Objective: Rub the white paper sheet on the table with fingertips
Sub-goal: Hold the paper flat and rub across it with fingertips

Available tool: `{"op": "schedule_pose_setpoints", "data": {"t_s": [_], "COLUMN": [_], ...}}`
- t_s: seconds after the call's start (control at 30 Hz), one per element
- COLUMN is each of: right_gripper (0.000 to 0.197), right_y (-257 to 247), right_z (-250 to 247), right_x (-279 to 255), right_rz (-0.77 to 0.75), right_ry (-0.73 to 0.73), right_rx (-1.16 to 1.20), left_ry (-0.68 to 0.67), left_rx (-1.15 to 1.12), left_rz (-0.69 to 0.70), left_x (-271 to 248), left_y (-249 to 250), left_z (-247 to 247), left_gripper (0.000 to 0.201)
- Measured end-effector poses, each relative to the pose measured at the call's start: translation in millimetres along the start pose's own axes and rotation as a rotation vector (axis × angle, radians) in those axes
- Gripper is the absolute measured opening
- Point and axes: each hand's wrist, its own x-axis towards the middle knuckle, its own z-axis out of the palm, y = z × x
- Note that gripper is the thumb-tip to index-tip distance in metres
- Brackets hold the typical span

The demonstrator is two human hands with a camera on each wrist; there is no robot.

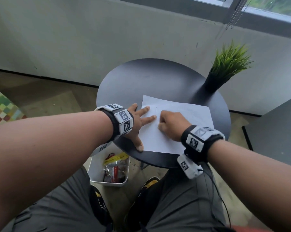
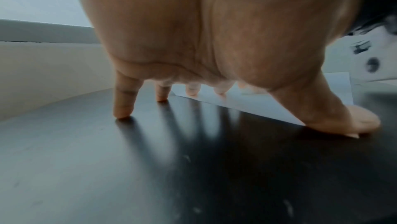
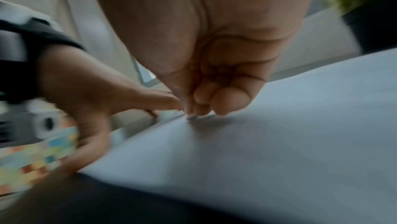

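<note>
A white paper sheet (image 1: 183, 118) lies flat on the near half of a round black table (image 1: 141, 77). My left hand (image 1: 139, 124) is spread open at the sheet's left edge. Two fingertips (image 1: 147, 108) and the thumb press on the paper, while the outer fingers stand on the bare table (image 2: 122, 114). My right hand (image 1: 170, 124) is on the middle-left of the sheet with its fingers curled under. In the blurred right wrist view its bunched fingertips (image 3: 204, 110) touch the paper (image 3: 279, 142) and hold nothing that I can make out.
A green grass plant in a black vase (image 1: 225, 71) stands at the table's far right edge. A white bin (image 1: 111, 166) of small items sits on the floor under the table's near left side. A dark cabinet (image 1: 278, 131) is at the right.
</note>
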Motion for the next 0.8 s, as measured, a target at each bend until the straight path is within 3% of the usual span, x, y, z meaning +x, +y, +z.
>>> {"op": "schedule_pose_setpoints", "data": {"t_s": [0.1, 0.27, 0.33, 0.4, 0.43, 0.47, 0.57, 0.6, 0.73, 0.8], "right_gripper": [0.012, 0.006, 0.012, 0.015, 0.012, 0.01, 0.008, 0.008, 0.007, 0.009], "right_y": [-31.7, -16.2, -29.6, -38.3, -32.1, -21.2, 15.3, 18.8, -5.6, -1.3], "right_z": [17.0, -1.2, 6.1, 12.3, 8.3, 2.0, -12.3, -11.7, 2.5, -2.4], "right_x": [-13.1, 16.0, 6.2, -12.5, -16.4, -14.7, -6.6, -9.3, -36.4, -32.1], "right_rz": [-0.189, 0.097, -0.031, -0.206, -0.215, -0.167, 0.077, 0.094, -0.206, -0.212], "right_ry": [-0.149, 0.027, -0.014, -0.181, -0.241, -0.237, -0.026, 0.005, -0.148, -0.167], "right_rx": [0.002, 0.04, 0.006, 0.007, 0.011, 0.022, 0.049, 0.045, -0.027, -0.051], "left_ry": [0.026, 0.03, 0.024, 0.01, 0.0, -0.01, -0.016, -0.021, -0.009, 0.017], "left_rx": [-0.019, -0.017, -0.021, -0.021, -0.019, -0.015, 0.007, 0.008, -0.035, -0.057], "left_rz": [-0.011, -0.007, -0.011, -0.01, -0.006, -0.001, 0.005, 0.0, -0.013, -0.012], "left_x": [-2.2, -2.8, -3.3, -3.1, -2.8, -2.1, 1.7, 2.6, 2.2, 0.6], "left_y": [-3.4, -4.2, -3.0, -1.2, -0.2, 1.1, 3.1, 3.2, 5.3, 7.6], "left_z": [4.1, 5.5, 4.1, 2.6, 1.2, 0.5, -1.8, -2.4, -2.9, -2.1], "left_gripper": [0.137, 0.133, 0.131, 0.129, 0.127, 0.125, 0.121, 0.121, 0.111, 0.102]}}
